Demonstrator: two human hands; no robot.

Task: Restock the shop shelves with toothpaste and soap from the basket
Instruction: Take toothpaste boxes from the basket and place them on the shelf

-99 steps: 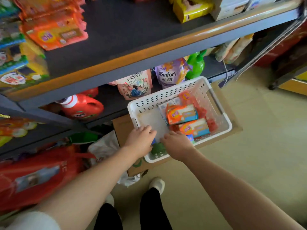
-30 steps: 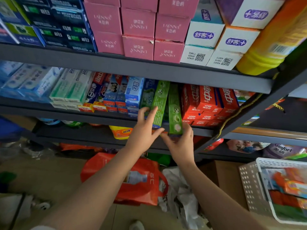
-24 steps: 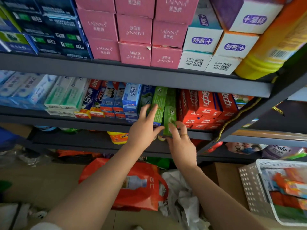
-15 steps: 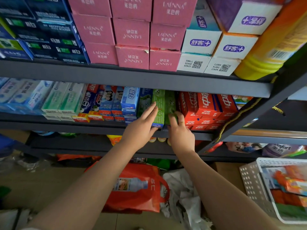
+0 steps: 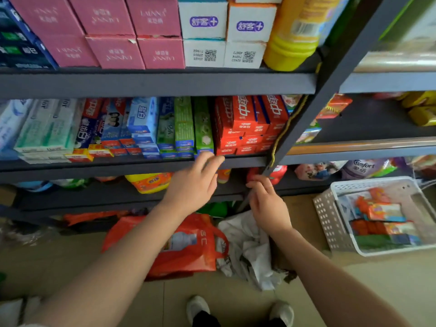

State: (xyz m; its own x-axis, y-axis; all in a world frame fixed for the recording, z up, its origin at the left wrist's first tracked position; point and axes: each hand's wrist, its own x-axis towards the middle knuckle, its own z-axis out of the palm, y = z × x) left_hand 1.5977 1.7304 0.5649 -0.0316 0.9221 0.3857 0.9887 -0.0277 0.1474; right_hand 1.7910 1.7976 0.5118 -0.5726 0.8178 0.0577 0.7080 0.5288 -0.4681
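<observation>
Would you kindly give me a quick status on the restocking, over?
Left hand and right hand open, no grip on anything. Green toothpaste boxes standing on shelf. Basket on floor, packs left inside. Nothing in the way.

Setting: a small retail shop. Dark metal shelving (image 5: pixel 155 84) carries multiples of identical packaged goods, faced outward: red toothpaste cartons (image 5: pixel 245 123) and green toothpaste cartons (image 5: pixel 184 123) in tight rows on the middle shelf, pink boxes (image 5: pixel 113 50) stacked on the shelf above, detergent bottles (image 5: pixel 148 182) below. A white perforated basket (image 5: pixel 330 223) of wrapped stock sits on the floor at right.
</observation>
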